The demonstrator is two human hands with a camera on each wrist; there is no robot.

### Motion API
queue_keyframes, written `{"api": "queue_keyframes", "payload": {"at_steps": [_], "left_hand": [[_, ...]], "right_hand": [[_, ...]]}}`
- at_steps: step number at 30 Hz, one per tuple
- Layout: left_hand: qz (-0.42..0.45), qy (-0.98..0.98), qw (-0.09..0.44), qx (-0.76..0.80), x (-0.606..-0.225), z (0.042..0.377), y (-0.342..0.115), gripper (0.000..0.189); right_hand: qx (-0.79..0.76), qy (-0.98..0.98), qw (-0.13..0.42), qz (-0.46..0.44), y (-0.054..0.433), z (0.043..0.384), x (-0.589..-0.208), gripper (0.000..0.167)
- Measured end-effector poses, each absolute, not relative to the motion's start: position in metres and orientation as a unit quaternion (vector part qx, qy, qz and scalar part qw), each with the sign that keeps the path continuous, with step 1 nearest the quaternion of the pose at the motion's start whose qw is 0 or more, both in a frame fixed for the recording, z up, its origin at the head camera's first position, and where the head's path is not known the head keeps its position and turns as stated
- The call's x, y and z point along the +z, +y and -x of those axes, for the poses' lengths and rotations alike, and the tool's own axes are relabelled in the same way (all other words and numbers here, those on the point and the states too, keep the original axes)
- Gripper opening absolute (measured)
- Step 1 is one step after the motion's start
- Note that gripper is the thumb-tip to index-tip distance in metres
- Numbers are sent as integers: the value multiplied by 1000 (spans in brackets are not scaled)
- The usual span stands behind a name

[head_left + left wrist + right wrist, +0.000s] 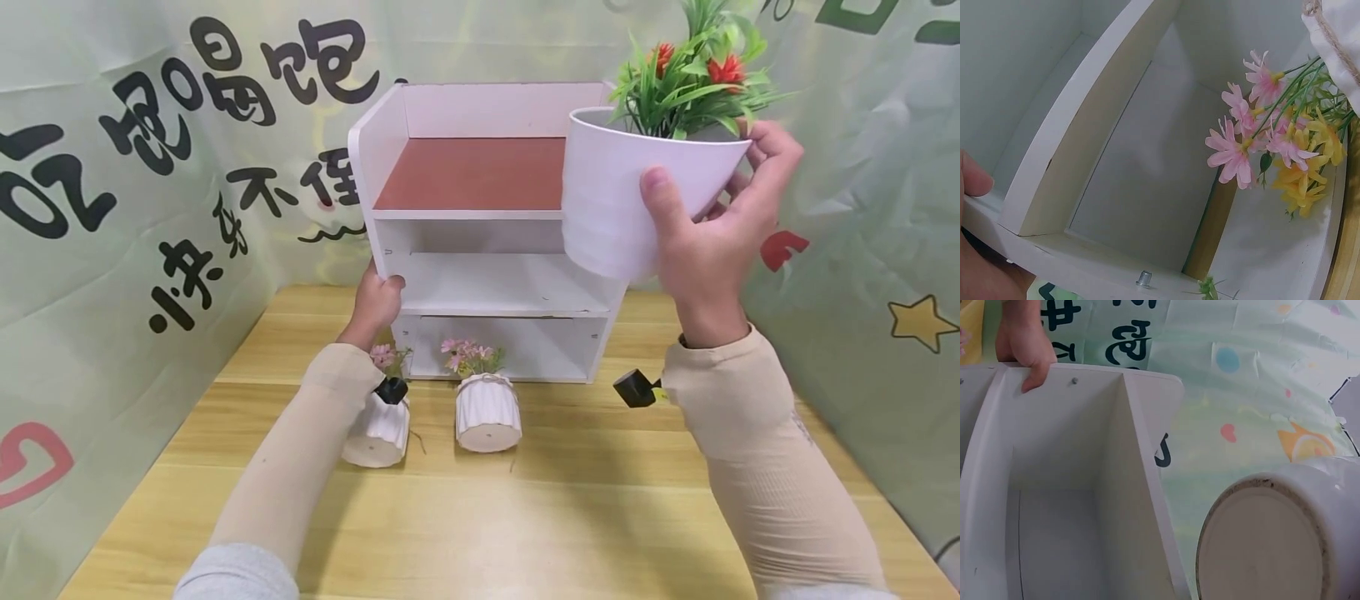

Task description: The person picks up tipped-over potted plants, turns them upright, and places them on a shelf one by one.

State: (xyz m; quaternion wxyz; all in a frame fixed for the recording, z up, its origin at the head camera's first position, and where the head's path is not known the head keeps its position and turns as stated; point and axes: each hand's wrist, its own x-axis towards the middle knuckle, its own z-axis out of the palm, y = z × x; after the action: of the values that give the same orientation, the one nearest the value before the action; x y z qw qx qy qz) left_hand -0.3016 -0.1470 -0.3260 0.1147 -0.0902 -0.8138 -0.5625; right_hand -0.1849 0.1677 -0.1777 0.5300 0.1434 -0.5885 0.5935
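My right hand (723,229) holds up a white pot (611,196) of green leaves and red flowers (693,87), thumb on its near side and fingers behind. The pot is raised in front of the upper right part of a white shelf unit (510,283), overlapping it in the head view. Its pale underside (1263,544) faces the right wrist camera. My left hand (377,302) grips the edge of the unit's left side panel, with the thumb on the inner side; its other fingers are mostly hidden behind the panel.
Two small white pots (487,414) with pink flowers (1235,153) are in front of the unit on the wooden table (450,525); my left forearm partly covers one. The unit's top board (472,175) is reddish brown. Printed cloth (82,333) surrounds the table.
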Motion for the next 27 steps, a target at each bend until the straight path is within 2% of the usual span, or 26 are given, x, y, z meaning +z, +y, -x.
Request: {"api": "queue_keyframes", "payload": {"at_steps": [27], "left_hand": [[102, -809, 127, -565, -327, 299, -146, 56]], "right_hand": [[556, -577, 573, -173, 160, 208, -166, 65]]}}
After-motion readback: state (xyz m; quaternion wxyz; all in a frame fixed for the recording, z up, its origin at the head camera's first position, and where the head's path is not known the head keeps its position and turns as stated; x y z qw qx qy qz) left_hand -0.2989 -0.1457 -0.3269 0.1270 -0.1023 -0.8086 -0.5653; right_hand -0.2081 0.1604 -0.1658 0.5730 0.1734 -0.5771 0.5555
